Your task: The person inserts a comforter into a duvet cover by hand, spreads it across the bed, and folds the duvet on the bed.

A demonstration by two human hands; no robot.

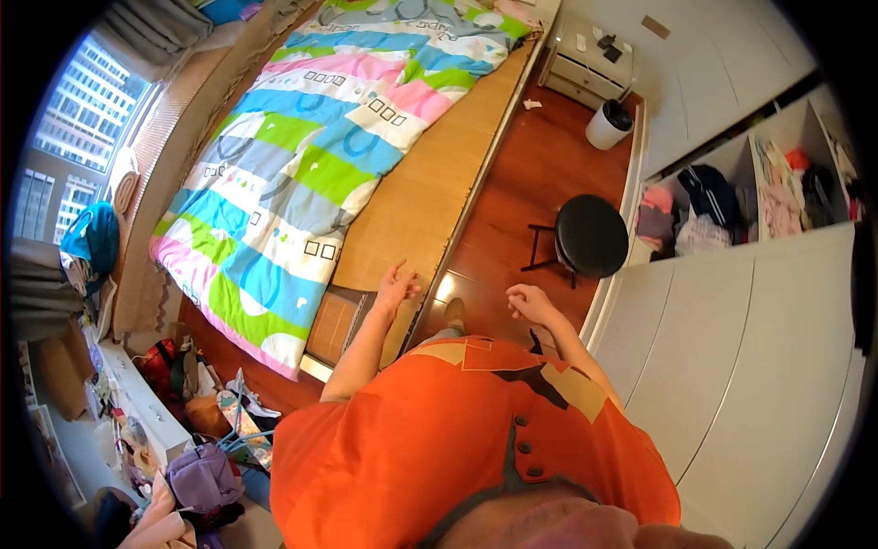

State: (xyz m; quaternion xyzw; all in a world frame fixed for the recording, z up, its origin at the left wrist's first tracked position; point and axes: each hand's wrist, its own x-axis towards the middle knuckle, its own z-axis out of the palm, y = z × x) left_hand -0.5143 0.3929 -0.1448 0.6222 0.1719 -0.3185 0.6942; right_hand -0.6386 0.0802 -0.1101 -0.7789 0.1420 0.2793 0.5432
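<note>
My left hand [397,287] hangs over the near edge of the bed, with its fingers loosely bent and apart and nothing in it. Below it lies the brown bed mat [402,206], beside a colourful striped quilt [283,183] spread over much of the bed. My right hand [532,303] is held out above the floor, fingers a little curled but apart, also without anything in it. Nearest to that hand is a round black stool [592,236]; the two do not touch.
On the right, a white wardrobe [695,348] has open compartments with folded clothes [709,197]. A white bin [608,125] and a nightstand [590,59] stand farther back. Bags, including a purple backpack [203,478], and clutter crowd the lower left. Wooden floor [512,169] runs beside the bed.
</note>
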